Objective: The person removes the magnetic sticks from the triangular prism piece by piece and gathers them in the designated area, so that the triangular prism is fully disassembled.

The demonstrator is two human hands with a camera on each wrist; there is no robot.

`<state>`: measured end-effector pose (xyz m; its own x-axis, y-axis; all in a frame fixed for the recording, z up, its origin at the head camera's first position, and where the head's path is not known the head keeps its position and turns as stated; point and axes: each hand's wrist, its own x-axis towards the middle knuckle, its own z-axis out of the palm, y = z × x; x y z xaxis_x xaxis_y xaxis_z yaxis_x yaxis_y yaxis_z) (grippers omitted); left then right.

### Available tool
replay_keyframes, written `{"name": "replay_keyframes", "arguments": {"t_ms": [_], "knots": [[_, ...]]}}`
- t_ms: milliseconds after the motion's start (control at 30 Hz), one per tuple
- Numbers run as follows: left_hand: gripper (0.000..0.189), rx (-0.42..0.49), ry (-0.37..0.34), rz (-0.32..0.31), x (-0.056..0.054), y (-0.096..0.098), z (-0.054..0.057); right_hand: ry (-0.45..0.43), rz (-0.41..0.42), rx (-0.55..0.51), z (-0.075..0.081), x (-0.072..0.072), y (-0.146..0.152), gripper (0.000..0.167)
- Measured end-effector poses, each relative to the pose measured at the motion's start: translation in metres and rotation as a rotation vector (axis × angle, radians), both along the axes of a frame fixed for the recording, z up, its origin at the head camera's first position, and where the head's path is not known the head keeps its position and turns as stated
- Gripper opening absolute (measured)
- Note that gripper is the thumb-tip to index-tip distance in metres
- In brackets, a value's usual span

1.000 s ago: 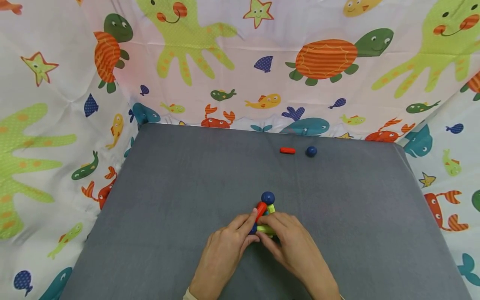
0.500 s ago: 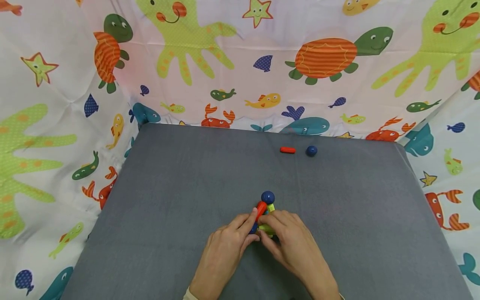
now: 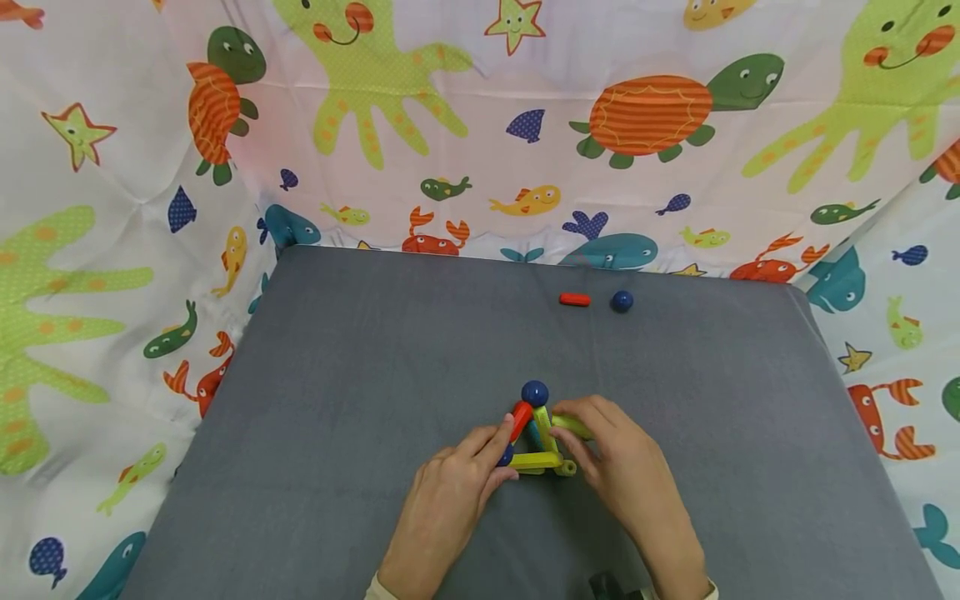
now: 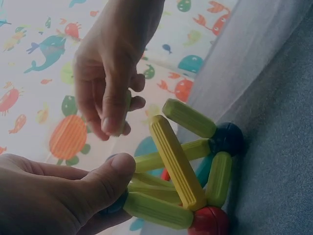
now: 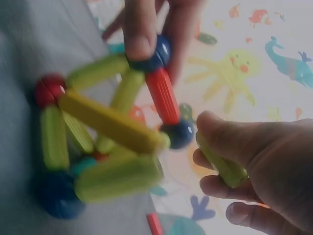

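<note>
A standing frame of magnetic rods and balls is in front of me, with a blue ball (image 3: pixel 535 393) at its far corner. My left hand (image 3: pixel 450 492) pinches another blue ball (image 5: pixel 159 54) of this frame, where a red rod (image 5: pixel 163 95) joins it. A yellow rod (image 4: pixel 177 161) slants up from a red ball (image 4: pixel 209 223) low on the frame; green rods (image 4: pixel 159 210) link other corners. Just right of the frame, my right hand (image 3: pixel 618 462) holds a loose green rod (image 5: pixel 222 164) between thumb and fingers, apart from the frame in the right wrist view.
Farther back on the grey table (image 3: pixel 375 350) lie a loose red rod (image 3: pixel 575 300) and a loose blue ball (image 3: pixel 622 302). A printed sea-animal cloth (image 3: pixel 480 117) hangs behind the table and along its sides. A black object (image 3: pixel 606 585) shows beside the right wrist.
My right hand has moved right and slightly away from me, off the frame, with the green rod in its fingers; the yellow rod now shows. My left hand stays on its blue ball.
</note>
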<state>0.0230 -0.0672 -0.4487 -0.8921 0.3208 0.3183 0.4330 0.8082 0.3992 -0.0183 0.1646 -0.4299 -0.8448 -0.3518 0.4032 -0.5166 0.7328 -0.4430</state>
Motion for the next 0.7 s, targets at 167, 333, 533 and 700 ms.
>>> {"name": "replay_keyframes", "arguments": {"t_ms": [167, 333, 533, 700], "knots": [[0.068, 0.005, -0.023, 0.004, 0.0, -0.001, 0.001, -0.048, -0.058, 0.04, -0.003, -0.016, 0.014, 0.039], [0.067, 0.01, -0.038, 0.001, 0.0, -0.002, 0.002, -0.083, -0.077, 0.061, -0.013, -0.033, 0.024, 0.043], [0.067, 0.019, -0.057, 0.002, 0.0, -0.003, 0.002, -0.114, -0.089, 0.111, -0.036, -0.064, 0.032, 0.034], [0.067, 0.043, -0.065, 0.004, 0.0, -0.002, 0.0, -0.179, -0.108, 0.158, -0.056, -0.094, 0.036, 0.03]]}}
